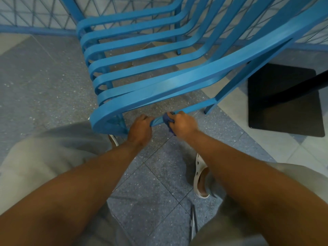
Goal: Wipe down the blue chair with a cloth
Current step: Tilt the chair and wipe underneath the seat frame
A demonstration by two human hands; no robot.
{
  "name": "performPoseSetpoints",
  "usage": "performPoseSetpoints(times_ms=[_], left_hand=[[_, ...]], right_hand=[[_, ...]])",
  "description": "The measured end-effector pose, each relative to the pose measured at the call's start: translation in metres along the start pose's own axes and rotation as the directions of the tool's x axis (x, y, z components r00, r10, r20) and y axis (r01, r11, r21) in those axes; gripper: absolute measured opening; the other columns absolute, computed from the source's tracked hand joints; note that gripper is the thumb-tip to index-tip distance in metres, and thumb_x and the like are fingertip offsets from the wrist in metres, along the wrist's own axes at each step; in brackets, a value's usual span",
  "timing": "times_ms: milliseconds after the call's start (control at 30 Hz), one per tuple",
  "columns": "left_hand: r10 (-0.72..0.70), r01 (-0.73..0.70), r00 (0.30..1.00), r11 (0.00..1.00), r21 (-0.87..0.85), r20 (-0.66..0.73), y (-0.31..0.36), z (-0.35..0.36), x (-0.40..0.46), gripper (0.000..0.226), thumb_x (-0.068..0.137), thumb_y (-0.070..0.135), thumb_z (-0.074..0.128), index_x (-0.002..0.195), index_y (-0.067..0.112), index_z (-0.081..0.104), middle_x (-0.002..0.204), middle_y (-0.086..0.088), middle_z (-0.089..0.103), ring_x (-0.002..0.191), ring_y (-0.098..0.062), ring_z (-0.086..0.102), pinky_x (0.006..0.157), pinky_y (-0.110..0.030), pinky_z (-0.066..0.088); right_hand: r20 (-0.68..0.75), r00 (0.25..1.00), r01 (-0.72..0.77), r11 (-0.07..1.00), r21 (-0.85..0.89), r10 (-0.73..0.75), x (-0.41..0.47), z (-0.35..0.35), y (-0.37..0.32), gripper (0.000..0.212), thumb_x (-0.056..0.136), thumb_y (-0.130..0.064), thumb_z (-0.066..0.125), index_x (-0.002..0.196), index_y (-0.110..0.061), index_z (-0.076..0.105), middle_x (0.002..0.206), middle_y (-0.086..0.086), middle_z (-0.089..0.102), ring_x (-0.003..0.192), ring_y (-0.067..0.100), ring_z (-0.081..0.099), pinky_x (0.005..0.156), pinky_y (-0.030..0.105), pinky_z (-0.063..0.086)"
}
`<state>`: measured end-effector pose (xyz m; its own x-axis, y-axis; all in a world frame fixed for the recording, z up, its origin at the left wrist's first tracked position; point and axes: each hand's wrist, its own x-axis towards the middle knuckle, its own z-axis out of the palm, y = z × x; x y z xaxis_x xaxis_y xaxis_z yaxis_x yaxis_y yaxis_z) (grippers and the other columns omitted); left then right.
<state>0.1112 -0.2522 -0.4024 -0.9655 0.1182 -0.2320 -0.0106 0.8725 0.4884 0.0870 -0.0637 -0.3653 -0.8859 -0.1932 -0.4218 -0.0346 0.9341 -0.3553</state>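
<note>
Head view showed the fingers (pixel 148 119) of the left hand (pixel 140 128) curled over a thin blue bar low on the near side of the chair, holding it steady. Just to the right, the right hand (pixel 184 124) had its fingers wrapped round a small dark blue cloth (pixel 167 120), bunched against that same bar. The two hands sat near each other without touching.

The blue chair (pixel 177 82) stood on a speckled grey tiled floor (pixel 44 82), filling the middle of the scene, its curved slats running away to the far side towards a blue lattice fence (pixel 35 15). A black mat (pixel 284 100) lay to the right, and a pale clog (pixel 201 176) was on the floor close by.

To my eye the chair was rigid and smooth-painted, likely light enough to shift under pressure, so bracing the bar made sense. The cloth looked soft and limp, best kept wadded in the palm and wrapped round each narrow slat.
</note>
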Motion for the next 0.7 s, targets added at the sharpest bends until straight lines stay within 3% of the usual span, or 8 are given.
performPoseSetpoints(times_ms=[133,233,300,400,500,633,700], left_hand=[[-0.007,0.007,1.000,1.000,-0.023,0.008,-0.002,0.000,-0.001,0.036,0.094,-0.002,0.059,0.127,0.011,0.066,0.115,-0.014,0.063,0.106,-0.031,0.061,0.091,-0.042,0.056],[-0.004,0.003,1.000,0.999,-0.045,-0.009,0.000,0.001,-0.002,0.036,0.094,-0.004,0.058,0.127,0.009,0.066,0.115,-0.014,0.062,0.106,-0.030,0.060,0.091,-0.041,0.055],[-0.009,0.008,1.000,0.999,-0.041,-0.012,0.001,0.001,-0.002,0.038,0.094,-0.004,0.059,0.129,0.010,0.065,0.117,-0.014,0.062,0.108,-0.029,0.059,0.092,-0.040,0.055],[0.000,-0.001,1.000,1.000,-0.021,-0.021,0.003,0.002,-0.003,0.043,0.092,-0.005,0.060,0.133,0.009,0.062,0.121,-0.015,0.062,0.110,-0.030,0.059,0.094,-0.041,0.054],[0.019,-0.019,1.000,1.000,-0.018,-0.013,0.000,0.004,-0.005,0.046,0.092,-0.007,0.059,0.134,0.009,0.061,0.121,-0.015,0.061,0.110,-0.030,0.059,0.094,-0.041,0.054],[0.027,-0.027,1.000,0.999,-0.024,-0.003,-0.001,0.003,-0.007,0.045,0.092,-0.004,0.062,0.134,0.011,0.060,0.123,-0.011,0.061,0.111,-0.026,0.060,0.097,-0.038,0.055],[0.024,-0.024,1.000,0.999,-0.026,-0.002,0.001,0.002,-0.008,0.045,0.092,-0.003,0.065,0.135,0.011,0.060,0.125,-0.011,0.060,0.112,-0.026,0.060,0.098,-0.036,0.054]], right_hand=[[-0.053,0.991,-0.124,0.991,0.055,0.126,0.006,-0.023,0.040,0.021,0.100,-0.022,0.050,0.106,-0.028,0.069,0.081,0.000,0.065,0.074,0.022,0.064,0.064,0.030,0.048],[-0.087,0.966,-0.246,0.969,-0.005,0.245,0.014,-0.024,0.044,0.013,0.098,-0.018,0.057,0.105,-0.022,0.066,0.097,0.009,0.070,0.085,0.028,0.066,0.065,0.033,0.045],[-0.111,0.973,-0.212,0.975,-0.064,0.204,0.013,-0.011,0.027,0.009,0.097,-0.018,0.060,0.104,-0.023,0.059,0.102,0.008,0.068,0.082,0.028,0.063,0.063,0.036,0.047],[-0.106,0.994,-0.044,0.991,-0.127,0.031,0.004,0.010,0.002,0.020,0.096,-0.019,0.061,0.116,-0.022,0.060,0.103,0.008,0.061,0.073,0.027,0.059,0.062,0.035,0.048],[-0.041,0.996,0.068,0.976,-0.205,-0.078,0.004,0.007,0.008,0.028,0.099,-0.028,0.057,0.125,-0.018,0.056,0.108,0.012,0.060,0.084,0.032,0.063,0.064,0.037,0.047],[-0.054,0.998,-0.023,0.992,-0.124,0.017,0.015,-0.016,0.055,0.013,0.095,-0.029,0.051,0.101,-0.033,0.061,0.087,0.001,0.066,0.072,0.024,0.065,0.065,0.036,0.058],[-0.089,0.985,-0.155,0.980,-0.122,0.144,0.023,-0.024,0.077,0.012,0.092,-0.029,0.054,0.100,-0.029,0.062,0.093,0.005,0.070,0.076,0.028,0.069,0.070,0.042,0.062]])
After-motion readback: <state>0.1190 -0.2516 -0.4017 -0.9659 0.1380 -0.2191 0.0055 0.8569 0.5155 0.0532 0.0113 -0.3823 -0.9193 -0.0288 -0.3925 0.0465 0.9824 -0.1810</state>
